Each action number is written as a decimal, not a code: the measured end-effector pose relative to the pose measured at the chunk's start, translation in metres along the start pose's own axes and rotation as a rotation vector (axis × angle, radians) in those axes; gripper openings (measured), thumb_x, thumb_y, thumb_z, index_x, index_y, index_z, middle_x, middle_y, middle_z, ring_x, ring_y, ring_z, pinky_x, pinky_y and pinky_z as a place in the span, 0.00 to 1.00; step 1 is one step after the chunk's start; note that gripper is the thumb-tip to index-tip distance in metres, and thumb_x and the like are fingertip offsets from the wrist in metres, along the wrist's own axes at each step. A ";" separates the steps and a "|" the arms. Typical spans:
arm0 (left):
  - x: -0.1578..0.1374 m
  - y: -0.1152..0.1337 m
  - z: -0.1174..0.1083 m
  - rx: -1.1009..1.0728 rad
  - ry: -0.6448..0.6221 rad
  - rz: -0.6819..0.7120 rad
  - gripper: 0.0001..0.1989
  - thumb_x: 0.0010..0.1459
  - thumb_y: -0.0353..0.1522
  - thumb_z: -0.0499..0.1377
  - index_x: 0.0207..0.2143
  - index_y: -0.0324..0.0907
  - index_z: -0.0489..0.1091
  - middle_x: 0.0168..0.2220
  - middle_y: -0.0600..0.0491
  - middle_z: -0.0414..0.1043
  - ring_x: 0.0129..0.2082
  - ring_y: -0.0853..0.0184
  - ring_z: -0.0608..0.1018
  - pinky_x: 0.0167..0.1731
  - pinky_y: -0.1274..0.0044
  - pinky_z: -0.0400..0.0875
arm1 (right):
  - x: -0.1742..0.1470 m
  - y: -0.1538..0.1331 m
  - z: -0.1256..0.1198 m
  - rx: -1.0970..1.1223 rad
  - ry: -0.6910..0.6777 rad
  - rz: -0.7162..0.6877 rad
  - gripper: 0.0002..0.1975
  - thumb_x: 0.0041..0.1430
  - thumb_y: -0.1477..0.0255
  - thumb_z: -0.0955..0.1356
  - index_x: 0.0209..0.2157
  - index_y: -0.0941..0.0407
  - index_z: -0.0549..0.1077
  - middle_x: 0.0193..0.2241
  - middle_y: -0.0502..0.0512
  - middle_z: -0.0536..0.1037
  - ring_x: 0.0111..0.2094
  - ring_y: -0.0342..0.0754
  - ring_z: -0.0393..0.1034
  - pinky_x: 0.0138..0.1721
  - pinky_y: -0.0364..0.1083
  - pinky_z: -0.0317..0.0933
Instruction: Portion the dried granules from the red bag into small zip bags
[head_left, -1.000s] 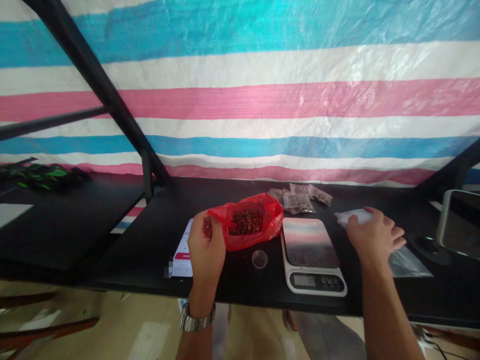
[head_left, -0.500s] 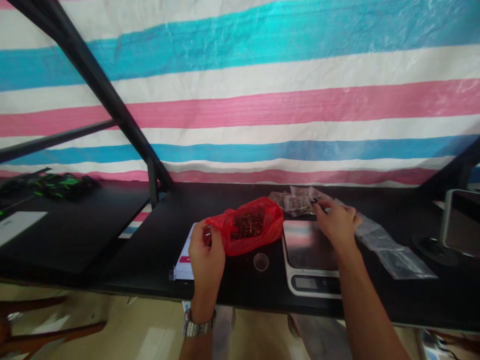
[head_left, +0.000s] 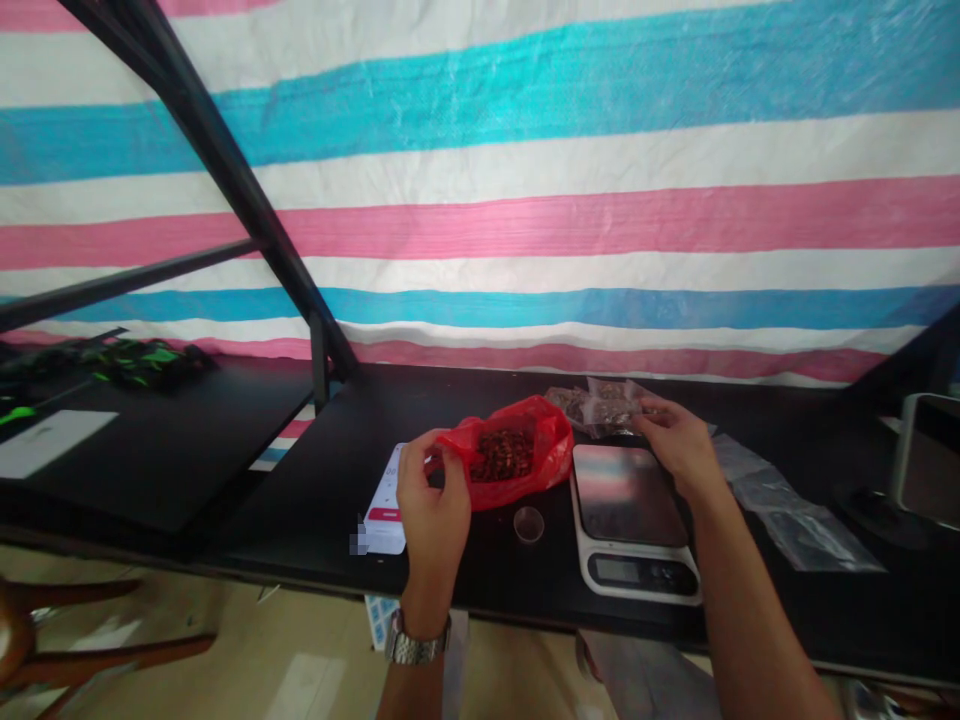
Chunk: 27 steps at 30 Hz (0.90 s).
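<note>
My left hand (head_left: 433, 505) pinches the left rim of a red plastic bag (head_left: 556, 450). The bag lies open, with reddish-brown dried bits (head_left: 504, 455) inside. My right hand (head_left: 681, 448) reaches past the kitchen scale (head_left: 630, 495) to a small pile of filled clear plastic bags (head_left: 609, 412). Its thumb and fingers close on the bag at the pile's right edge, and the fingertips are partly hidden. Nothing rests on the scale's plate. A small clear round cup (head_left: 529, 524) stands between the red bag and the scale.
Flat clear bags (head_left: 806, 520) lie in an overlapping row right of my right arm. A phone (head_left: 386, 515) with a lit screen is partly behind my left hand. A screen on a stand (head_left: 926, 455) stands at the right. Striped sheeting (head_left: 570, 230) hangs behind the black table (head_left: 442, 390).
The view has shifted slightly, so the table things appear a little further right. My right hand has drawn in against the filled bags, and more of the scale shows. My left hand keeps hold of the red bag.
</note>
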<state>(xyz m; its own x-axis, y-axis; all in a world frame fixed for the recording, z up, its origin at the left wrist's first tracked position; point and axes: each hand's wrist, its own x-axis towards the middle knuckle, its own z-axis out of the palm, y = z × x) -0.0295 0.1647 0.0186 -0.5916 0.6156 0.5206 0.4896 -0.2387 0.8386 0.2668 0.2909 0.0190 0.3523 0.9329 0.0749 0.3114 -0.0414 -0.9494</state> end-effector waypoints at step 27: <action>-0.021 0.061 0.022 -0.479 -0.672 -0.436 0.19 0.62 0.47 0.66 0.28 0.42 0.75 0.26 0.55 0.73 0.24 0.71 0.70 0.26 0.77 0.65 | -0.084 -0.067 0.008 0.049 -0.407 -0.516 0.11 0.62 0.61 0.73 0.43 0.51 0.81 0.45 0.56 0.81 0.45 0.52 0.77 0.47 0.51 0.73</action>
<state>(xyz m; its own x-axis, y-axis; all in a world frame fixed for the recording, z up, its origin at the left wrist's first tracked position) 0.0270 0.1539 0.0550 -0.0931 0.9934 0.0675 -0.0931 -0.0762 0.9927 0.2089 0.2184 0.0741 -0.1966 0.8896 0.4122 0.3074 0.4551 -0.8357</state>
